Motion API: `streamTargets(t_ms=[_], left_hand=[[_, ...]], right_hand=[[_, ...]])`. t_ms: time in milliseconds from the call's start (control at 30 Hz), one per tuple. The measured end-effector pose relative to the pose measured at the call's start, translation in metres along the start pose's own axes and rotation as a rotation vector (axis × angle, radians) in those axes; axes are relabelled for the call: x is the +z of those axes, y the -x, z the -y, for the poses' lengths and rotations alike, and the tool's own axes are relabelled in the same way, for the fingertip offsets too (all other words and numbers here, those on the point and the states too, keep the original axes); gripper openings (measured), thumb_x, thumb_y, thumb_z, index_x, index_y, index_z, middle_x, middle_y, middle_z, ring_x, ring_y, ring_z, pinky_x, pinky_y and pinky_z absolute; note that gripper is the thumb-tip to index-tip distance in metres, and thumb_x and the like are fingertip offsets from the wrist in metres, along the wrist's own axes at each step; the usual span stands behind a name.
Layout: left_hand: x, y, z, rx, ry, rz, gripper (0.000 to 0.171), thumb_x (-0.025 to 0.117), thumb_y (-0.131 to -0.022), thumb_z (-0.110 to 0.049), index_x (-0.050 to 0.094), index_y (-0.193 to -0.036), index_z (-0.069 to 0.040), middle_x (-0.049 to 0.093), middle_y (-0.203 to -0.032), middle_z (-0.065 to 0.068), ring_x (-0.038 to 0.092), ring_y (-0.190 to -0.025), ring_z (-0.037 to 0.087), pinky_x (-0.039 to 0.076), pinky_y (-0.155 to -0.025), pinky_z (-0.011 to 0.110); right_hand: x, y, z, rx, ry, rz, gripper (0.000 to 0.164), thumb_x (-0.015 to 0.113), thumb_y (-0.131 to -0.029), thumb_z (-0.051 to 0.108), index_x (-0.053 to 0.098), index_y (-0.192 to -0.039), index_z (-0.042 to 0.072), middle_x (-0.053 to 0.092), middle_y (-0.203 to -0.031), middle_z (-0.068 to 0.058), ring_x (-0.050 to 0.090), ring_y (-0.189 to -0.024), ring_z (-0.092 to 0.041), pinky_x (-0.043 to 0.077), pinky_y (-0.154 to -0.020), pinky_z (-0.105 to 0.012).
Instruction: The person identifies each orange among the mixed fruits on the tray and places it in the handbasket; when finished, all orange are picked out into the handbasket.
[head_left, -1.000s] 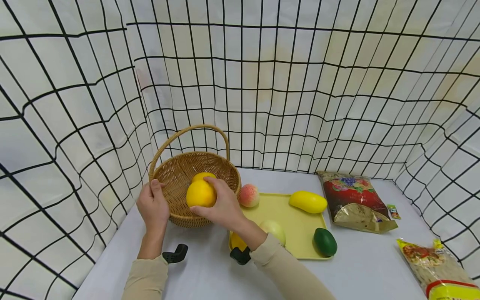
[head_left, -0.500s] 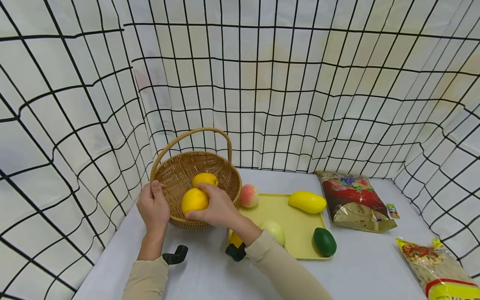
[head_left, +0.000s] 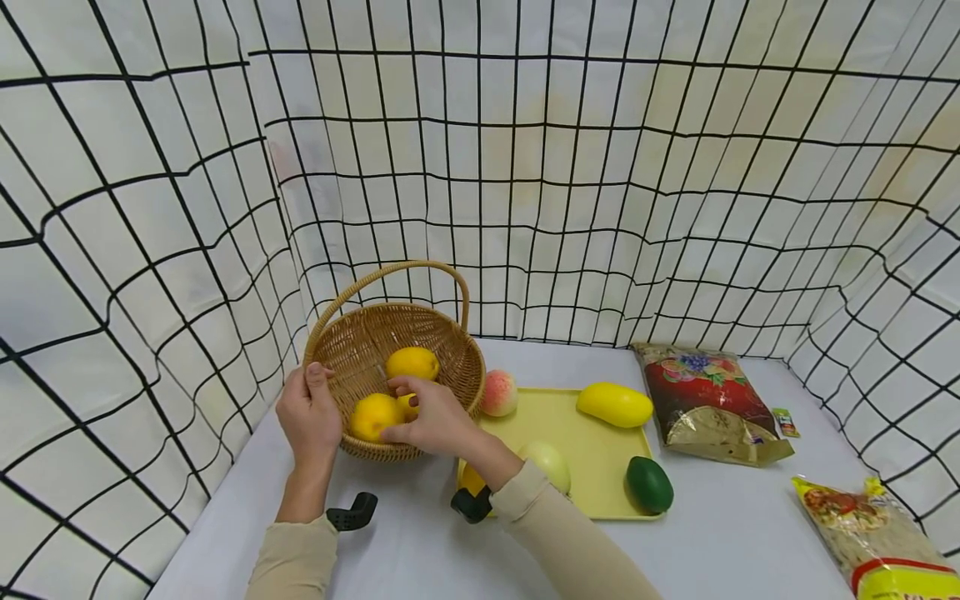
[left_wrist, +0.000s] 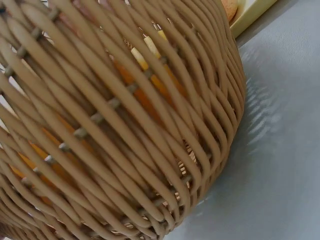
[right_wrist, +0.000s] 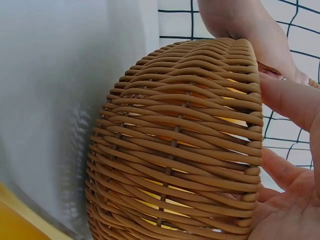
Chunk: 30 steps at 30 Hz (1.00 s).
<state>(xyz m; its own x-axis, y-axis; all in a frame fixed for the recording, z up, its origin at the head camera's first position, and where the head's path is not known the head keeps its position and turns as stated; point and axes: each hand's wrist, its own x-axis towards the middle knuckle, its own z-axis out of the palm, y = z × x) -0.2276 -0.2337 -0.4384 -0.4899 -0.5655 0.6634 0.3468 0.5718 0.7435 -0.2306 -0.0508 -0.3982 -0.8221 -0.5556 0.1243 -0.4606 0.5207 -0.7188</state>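
So, it's all hinging on the space around the right hand (head_left: 435, 418): the front yellow fruit (head_left: 375, 419) is lying low inside the wicker basket (head_left: 366, 331), by the near wall, just left of the right thumb. Whether that thumb is touching it, the head view isn't telling us. The right hand itself is hovering in over the rim at the basket's near right, thumb and fingers parted in a loose curve, seemingly holding nothing. A second yellow fruit (head_left: 409, 406) is peeking through that very gap, partly hidden, while a third yellow fruit (head_left: 412, 364) is sitting farther back, its long axis running roughly sideways. The front one's axis is harder to call; it is presenting a rounded, nearly end-on face. And across the basket, the left hand (head_left: 309, 414) is gripping the left rim by the foot of the handle (head_left: 412, 265), thumb up at the edge. So the front fruit is lying between the two hands, with the right appearing the nearer. Off to the right, the yellow tray (head_left: 592, 462) is lying close beside the basket, a peach (head_left: 499, 393) resting at its back left corner.
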Motion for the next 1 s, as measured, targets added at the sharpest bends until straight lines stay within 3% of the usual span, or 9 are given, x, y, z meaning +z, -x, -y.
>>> streamTargets(t_ms=[200, 300, 700, 800, 1000], left_hand=[[-0.001, 0.001, 0.004, -0.02, -0.013, 0.0, 0.05, 0.041, -0.106, -0.032, 0.063, -0.086, 0.008, 0.061, -0.082, 0.025, 0.044, -0.068, 0.002, 0.035, -0.067, 0.035], [-0.001, 0.0, 0.004, -0.02, -0.008, 0.001, 0.051, 0.041, -0.106, -0.032, 0.064, -0.086, 0.009, 0.06, -0.08, 0.024, 0.038, -0.065, -0.004, 0.033, -0.066, 0.034], [-0.002, -0.003, 0.007, -0.074, -0.022, 0.008, 0.051, 0.04, -0.106, -0.033, 0.065, -0.088, 0.008, 0.053, -0.071, 0.018, 0.032, -0.058, 0.009, 0.026, -0.06, 0.032], [-0.003, -0.003, 0.007, -0.072, -0.016, 0.006, 0.05, 0.041, -0.106, -0.032, 0.065, -0.088, 0.008, 0.052, -0.07, 0.015, 0.032, -0.058, 0.009, 0.027, -0.06, 0.031], [-0.006, -0.004, 0.006, -0.087, -0.029, 0.001, 0.047, 0.042, -0.106, -0.029, 0.065, -0.088, 0.008, 0.047, -0.066, 0.003, 0.032, -0.056, 0.008, 0.026, -0.058, 0.027]], right_hand=[[-0.001, 0.001, -0.002, 0.008, -0.126, -0.007, 0.063, 0.078, -0.085, 0.03, 0.051, -0.139, 0.012, 0.06, -0.13, -0.007, 0.059, -0.116, -0.026, 0.049, -0.09, -0.028], [-0.005, 0.005, -0.002, 0.006, -0.186, -0.029, 0.062, 0.077, -0.086, 0.031, 0.051, -0.139, 0.012, 0.061, -0.129, -0.008, 0.059, -0.116, -0.026, 0.049, -0.091, -0.029], [-0.029, 0.034, -0.02, -0.058, -0.427, -0.198, 0.046, 0.072, -0.09, 0.022, 0.057, -0.132, 0.014, 0.061, -0.126, -0.001, 0.058, -0.115, -0.024, 0.049, -0.095, -0.036], [-0.035, 0.047, -0.026, -0.07, -0.405, -0.243, 0.043, 0.072, -0.09, 0.02, 0.058, -0.13, 0.014, 0.062, -0.124, 0.002, 0.059, -0.113, -0.019, 0.049, -0.095, -0.038], [-0.04, 0.068, -0.04, -0.055, -0.348, -0.264, 0.039, 0.072, -0.09, 0.017, 0.061, -0.127, 0.015, 0.063, -0.123, -0.002, 0.059, -0.111, -0.023, 0.049, -0.095, -0.042]])
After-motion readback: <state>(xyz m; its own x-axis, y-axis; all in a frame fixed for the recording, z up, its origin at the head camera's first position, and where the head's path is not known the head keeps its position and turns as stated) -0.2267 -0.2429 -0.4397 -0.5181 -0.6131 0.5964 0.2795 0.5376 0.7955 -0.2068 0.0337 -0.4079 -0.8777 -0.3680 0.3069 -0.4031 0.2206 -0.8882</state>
